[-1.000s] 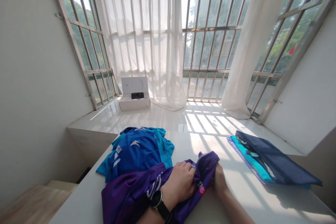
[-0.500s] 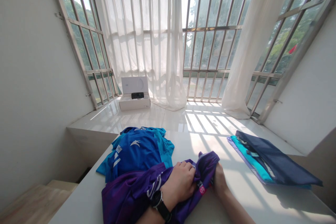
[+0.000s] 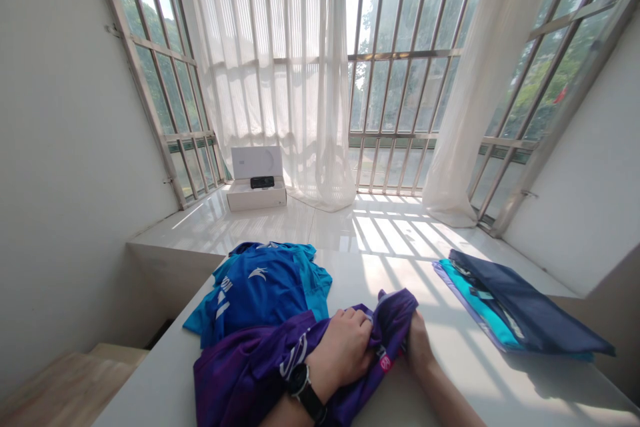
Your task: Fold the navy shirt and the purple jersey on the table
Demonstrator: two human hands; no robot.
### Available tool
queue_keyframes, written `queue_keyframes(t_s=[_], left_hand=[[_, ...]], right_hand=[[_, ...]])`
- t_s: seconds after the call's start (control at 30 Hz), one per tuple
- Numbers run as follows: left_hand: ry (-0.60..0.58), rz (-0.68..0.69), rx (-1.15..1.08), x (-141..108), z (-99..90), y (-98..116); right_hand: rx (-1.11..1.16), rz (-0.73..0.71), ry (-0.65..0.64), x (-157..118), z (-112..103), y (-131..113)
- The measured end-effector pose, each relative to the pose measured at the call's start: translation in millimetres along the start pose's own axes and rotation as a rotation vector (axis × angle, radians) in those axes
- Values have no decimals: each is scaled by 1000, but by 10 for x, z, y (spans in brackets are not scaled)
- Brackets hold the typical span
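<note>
Purple sports jersey (image 3: 235,373) being bunched up at the near side of the white bench (image 3: 165,373), its cloth gathering between both hands. Left hand (image 3: 343,347), a black-strapped wristwatch (image 3: 300,381) on its wrist, closing with curled fingers over the fabric; right hand (image 3: 419,343) gripping a fold at 3 o'clock from the left, its fingers mostly hidden by the cloth. Blue jersey (image 3: 260,290) lying loose at 11 o'clock, partly under the purple one. Navy garment (image 3: 525,303) and teal garment (image 3: 475,310) lying flat and seemingly folded at 2 o'clock, apparently done, with both jerseys seemingly left. Far off at 12 o'clock, white box (image 3: 257,195) standing open on the tiled ledge (image 3: 215,230), black device (image 3: 262,181) inside
</note>
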State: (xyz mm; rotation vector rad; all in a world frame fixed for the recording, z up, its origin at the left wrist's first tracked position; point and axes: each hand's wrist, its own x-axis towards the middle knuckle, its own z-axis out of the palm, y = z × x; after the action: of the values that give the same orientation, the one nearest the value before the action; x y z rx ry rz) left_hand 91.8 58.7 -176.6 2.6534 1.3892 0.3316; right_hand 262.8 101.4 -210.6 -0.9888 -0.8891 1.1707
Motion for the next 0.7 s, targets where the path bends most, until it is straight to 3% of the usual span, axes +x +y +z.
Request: queue_keyframes(t_s=[0.7], left_hand=[[-1, 1, 2, 4, 13, -3]], right_hand=[[-4, -2, -9, 14, -20, 32]])
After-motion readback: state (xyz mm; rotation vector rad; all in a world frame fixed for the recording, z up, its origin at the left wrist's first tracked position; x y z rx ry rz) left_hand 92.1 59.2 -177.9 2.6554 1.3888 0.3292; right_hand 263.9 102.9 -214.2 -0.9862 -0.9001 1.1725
